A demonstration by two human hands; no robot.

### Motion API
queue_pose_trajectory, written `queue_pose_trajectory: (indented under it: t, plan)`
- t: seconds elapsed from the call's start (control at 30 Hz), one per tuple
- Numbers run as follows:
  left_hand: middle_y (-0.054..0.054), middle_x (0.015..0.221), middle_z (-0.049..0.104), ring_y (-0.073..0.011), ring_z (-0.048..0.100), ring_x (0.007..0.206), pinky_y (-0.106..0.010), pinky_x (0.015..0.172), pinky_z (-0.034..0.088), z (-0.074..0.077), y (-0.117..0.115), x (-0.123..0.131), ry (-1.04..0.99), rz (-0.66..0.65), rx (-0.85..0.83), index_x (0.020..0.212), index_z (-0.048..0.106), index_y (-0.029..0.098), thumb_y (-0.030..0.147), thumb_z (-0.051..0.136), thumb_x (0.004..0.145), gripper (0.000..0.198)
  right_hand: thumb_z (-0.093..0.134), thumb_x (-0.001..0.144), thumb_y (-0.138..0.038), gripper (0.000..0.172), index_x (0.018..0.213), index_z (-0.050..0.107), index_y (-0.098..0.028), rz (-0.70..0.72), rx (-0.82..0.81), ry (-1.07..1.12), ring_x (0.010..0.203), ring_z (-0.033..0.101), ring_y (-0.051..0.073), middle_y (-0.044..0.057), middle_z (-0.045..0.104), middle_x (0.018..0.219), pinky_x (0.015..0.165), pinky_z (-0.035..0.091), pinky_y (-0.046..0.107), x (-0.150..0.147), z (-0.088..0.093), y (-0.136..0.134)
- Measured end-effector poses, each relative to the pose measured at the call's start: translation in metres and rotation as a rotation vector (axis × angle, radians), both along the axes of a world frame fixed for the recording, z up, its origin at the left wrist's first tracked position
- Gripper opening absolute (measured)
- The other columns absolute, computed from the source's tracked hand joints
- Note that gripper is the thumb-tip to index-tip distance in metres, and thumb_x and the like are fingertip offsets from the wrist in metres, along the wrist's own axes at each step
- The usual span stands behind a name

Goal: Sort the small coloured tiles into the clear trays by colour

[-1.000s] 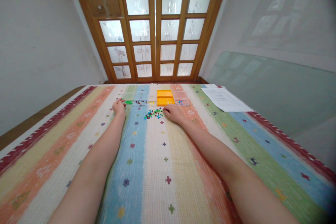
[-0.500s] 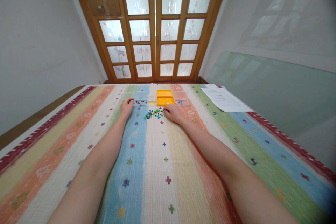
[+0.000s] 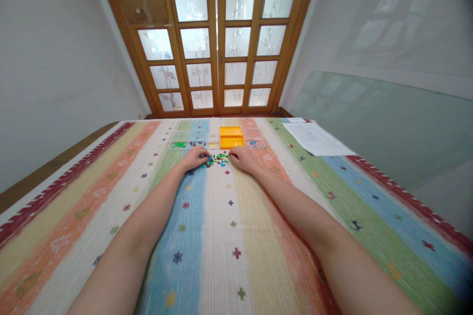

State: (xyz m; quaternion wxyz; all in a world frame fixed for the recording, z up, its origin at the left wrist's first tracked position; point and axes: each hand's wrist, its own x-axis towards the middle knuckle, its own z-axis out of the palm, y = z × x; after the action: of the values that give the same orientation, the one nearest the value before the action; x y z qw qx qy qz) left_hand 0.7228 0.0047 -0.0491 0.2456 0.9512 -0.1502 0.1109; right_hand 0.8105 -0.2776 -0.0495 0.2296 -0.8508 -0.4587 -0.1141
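A loose pile of small coloured pieces (image 3: 219,160), green, blue and dark brown, lies on the striped tablecloth. My left hand (image 3: 196,157) is at the pile's left edge, its fingers bent together at the pieces; whatever is between the fingertips is too small to make out. On the pile's right side rests my right hand (image 3: 240,157), fingers curled and closed, their contents hidden. Behind the pile stands an open yellow box (image 3: 232,139) with a few pale pieces in its near half. Clear boxes flank it, holding green pieces (image 3: 179,144), brown pieces, yellow pieces and blue pieces (image 3: 253,143).
A striped, patterned tablecloth (image 3: 218,236) covers the table. Printed paper sheets (image 3: 316,139) lie at the far right. Beyond the table are wooden doors with frosted panes (image 3: 195,42), and a glass panel (image 3: 384,128) leans on the right wall.
My left hand has moved right and nearer, from the clear boxes to the pile's left edge, uncovering the box of green pieces. My right hand has stayed almost in place.
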Motion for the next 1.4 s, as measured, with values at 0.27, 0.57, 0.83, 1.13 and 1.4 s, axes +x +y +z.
queue_pose_trajectory:
  t: [0.27,0.57,0.83,1.13,1.4]
  plan:
    - [-0.006,0.098,0.073,-0.0219,0.065,0.097,-0.034,0.092,0.05,-0.001,-0.001,0.0,0.01,0.037,0.026,0.093,0.078,0.021,0.028,0.064,0.087,0.016,0.054,0.097,-0.019,0.025,0.098,0.078,-0.02,0.002,-0.004,0.007,0.098,0.067,0.022,0.008,0.078,0.104,0.088,0.045,0.03,0.001,-0.001,0.0]
    - [-0.005,0.096,0.073,-0.0205,0.064,0.092,-0.031,0.086,0.049,0.004,-0.007,-0.003,0.019,0.012,-0.007,0.092,0.078,0.02,0.032,0.065,0.088,0.017,0.054,0.098,-0.019,0.024,0.096,0.078,-0.019,0.009,0.002,-0.004,0.096,0.066,0.022,0.008,0.078,0.102,0.085,0.044,0.03,0.0,0.001,0.0]
    - [-0.005,0.095,0.073,-0.0196,0.063,0.089,-0.03,0.083,0.048,-0.002,-0.007,0.0,-0.012,0.028,-0.014,0.092,0.077,0.02,0.033,0.063,0.091,0.019,0.059,0.096,-0.021,0.019,0.101,0.076,-0.019,0.084,0.062,-0.035,0.095,0.063,0.023,0.009,0.074,0.1,0.086,0.044,0.031,-0.002,0.0,0.0]
    - [-0.005,0.094,0.073,-0.0198,0.063,0.088,-0.031,0.082,0.047,-0.009,-0.004,0.006,-0.018,0.05,-0.02,0.092,0.076,0.019,0.032,0.059,0.094,0.022,0.071,0.092,-0.026,0.018,0.107,0.078,-0.022,0.301,-0.005,-0.049,0.094,0.059,0.022,0.007,0.066,0.099,0.084,0.041,0.031,-0.013,0.006,0.003]
    - [-0.005,0.095,0.073,-0.0199,0.064,0.089,-0.031,0.082,0.047,-0.011,-0.005,0.007,-0.012,0.062,-0.034,0.092,0.076,0.019,0.03,0.058,0.093,0.021,0.073,0.094,-0.029,0.021,0.113,0.08,-0.025,0.319,-0.056,-0.051,0.09,0.057,0.021,0.007,0.064,0.099,0.078,0.037,0.029,-0.009,0.003,0.003]
